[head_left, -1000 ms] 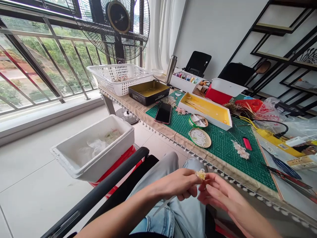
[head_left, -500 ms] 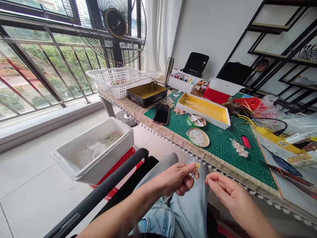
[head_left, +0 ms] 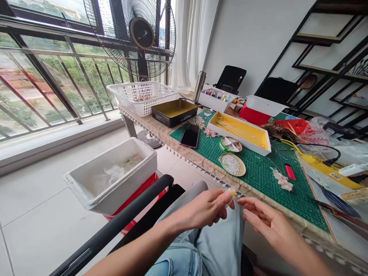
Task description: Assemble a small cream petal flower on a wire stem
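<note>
My left hand (head_left: 205, 209) pinches a small pale yellow flower piece (head_left: 232, 192) between thumb and forefinger, just above my knee in jeans. My right hand (head_left: 266, 226) is beside it, thumb and forefinger pressed together close to the flower; what they grip, if anything, is too fine to make out. Both hands hover at the near edge of the table, in front of the green cutting mat (head_left: 258, 172). A round dish of white beads (head_left: 232, 164) lies on the mat just beyond my hands.
On the table sit a yellow-lined white tray (head_left: 241, 132), a phone (head_left: 190, 135), a dark tin (head_left: 174, 112), a white basket (head_left: 143, 96), pink flower pieces (head_left: 283, 181) and a red lighter (head_left: 290, 172). A white foam box (head_left: 112, 178) stands on the floor at left. A fan (head_left: 142, 34) is behind.
The hands first parted, the right one drawing away from the flower, then closed together again. The view has drifted slightly.
</note>
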`<state>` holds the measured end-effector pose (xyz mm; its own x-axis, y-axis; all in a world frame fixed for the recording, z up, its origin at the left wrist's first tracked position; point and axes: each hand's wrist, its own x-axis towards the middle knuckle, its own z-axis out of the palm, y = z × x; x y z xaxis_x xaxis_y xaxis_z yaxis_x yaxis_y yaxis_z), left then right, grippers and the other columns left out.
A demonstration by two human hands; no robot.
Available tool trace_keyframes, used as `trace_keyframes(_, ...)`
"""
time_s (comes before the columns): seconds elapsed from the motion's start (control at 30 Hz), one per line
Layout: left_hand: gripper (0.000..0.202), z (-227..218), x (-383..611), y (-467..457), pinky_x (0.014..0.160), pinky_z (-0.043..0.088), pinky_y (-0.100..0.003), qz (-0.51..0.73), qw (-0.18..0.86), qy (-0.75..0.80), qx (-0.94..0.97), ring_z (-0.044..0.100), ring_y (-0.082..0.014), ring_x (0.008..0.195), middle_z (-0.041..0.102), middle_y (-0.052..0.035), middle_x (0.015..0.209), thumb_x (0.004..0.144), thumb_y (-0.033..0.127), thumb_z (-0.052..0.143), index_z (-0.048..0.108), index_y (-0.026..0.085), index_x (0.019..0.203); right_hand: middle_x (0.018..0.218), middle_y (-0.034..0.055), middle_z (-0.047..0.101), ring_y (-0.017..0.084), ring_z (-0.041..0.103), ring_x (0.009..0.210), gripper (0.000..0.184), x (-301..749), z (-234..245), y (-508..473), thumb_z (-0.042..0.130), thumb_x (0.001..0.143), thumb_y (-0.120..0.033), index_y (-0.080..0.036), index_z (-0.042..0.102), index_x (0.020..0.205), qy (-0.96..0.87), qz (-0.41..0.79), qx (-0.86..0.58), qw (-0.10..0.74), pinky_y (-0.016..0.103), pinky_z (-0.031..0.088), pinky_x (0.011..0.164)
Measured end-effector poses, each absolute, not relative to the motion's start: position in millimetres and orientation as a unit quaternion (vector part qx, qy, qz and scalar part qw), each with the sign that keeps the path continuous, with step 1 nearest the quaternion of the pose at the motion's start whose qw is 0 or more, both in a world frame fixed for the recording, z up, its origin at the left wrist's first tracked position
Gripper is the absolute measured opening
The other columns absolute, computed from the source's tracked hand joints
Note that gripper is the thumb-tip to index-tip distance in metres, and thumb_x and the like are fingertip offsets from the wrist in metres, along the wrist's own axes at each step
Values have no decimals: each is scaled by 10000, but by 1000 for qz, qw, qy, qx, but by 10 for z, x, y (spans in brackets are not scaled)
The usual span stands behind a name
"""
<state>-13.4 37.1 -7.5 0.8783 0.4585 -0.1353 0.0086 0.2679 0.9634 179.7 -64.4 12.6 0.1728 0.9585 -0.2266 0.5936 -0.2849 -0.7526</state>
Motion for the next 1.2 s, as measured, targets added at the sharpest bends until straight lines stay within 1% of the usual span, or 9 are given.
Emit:
trace_keyframes(0.1, 449, -68, -178, 341, 489, 327, -178, 144, 751, 218, 607, 405, -75, 587, 469, 33, 730, 964, 555, 337, 574, 173, 947, 1325, 71, 553, 251, 568, 1128, 498, 1765, 94, -599, 522, 898, -539, -283, 503, 1324, -591, 268, -703, 290, 359, 500, 912)
trace_keyframes(0.2, 333, -74, -198, 316, 505, 363, -191, 125, 749, 229, 610, 454, -96, 638, 503, 17, 764, 960, 395, 360, 604, 168, 950, 1416, 46, 480, 257, 507, 1229, 407, 1671, 96, -546, 500, 930, -471, -312, 523, 1304, -643, 187, -674, 312, 384, 449, 1011)
trace_keyframes(0.37, 401, -7, -216, 305, 534, 356, -203, 119, 731, 236, 629, 441, -93, 617, 510, 23, 736, 960, 461, 368, 638, 165, 949, 1256, 46, 595, 231, 525, 1213, 245, 1601, 139, -466, 436, 975, -379, -292, 640, 1080, -681, 161, -647, 303, 364, 428, 1030)
trace_keyframes(0.47, 445, 23, -215, 305, 580, 355, -199, 136, 711, 223, 653, 440, -85, 617, 498, 31, 693, 953, 520, 406, 631, 151, 850, 1303, 33, 568, 220, 526, 1223, 257, 1632, 184, -452, 440, 970, -382, -313, 639, 1117, -696, 171, -646, 263, 351, 432, 1028)
trace_keyframes(0.6, 389, 2, -209, 308, 598, 356, -189, 138, 701, 205, 669, 463, -89, 641, 496, 32, 682, 966, 467, 415, 620, 158, 848, 1340, 35, 543, 231, 516, 1236, 254, 1679, 263, -442, 455, 956, -407, -309, 625, 1117, -697, 220, -650, 208, 346, 437, 1016)
trace_keyframes(0.73, 312, -19, -206, 317, 575, 355, -178, 117, 717, 191, 660, 435, -74, 598, 499, 35, 697, 965, 403, 436, 614, 167, 868, 1208, 45, 604, 228, 571, 1133, 242, 1691, 341, -396, 503, 937, -450, -276, 604, 1070, -659, 305, -652, 218, 322, 470, 944)
trace_keyframes(0.93, 282, 1, -221, 325, 561, 351, -166, 100, 723, 180, 659, 432, -65, 579, 503, 39, 681, 970, 352, 426, 593, 173, 830, 888, 4, 601, 162, 633, 773, 212, 1631, 442, -290, 522, 933, -424, -218, 552, 973, -570, 512, -592, 249, 295, 518, 746)
trace_keyframes(1.07, 311, 5, -227, 315, 572, 358, -178, 82, 726, 184, 658, 427, -69, 578, 501, 37, 683, 971, 378, 409, 590, 173, 824, 834, 1, 618, 164, 630, 749, 213, 1600, 443, -238, 544, 911, -417, -206, 555, 945, -527, 576, -572, 250, 303, 505, 744)
trace_keyframes(1.2, 341, -42, -205, 273, 592, 367, -216, 104, 662, 224, 708, 479, -106, 631, 514, 18, 709, 972, 405, 377, 585, 174, 833, 848, 6, 623, 152, 594, 742, 211, 1555, 325, -192, 569, 869, -389, -189, 594, 931, -466, 587, -596, 289, 288, 476, 736)
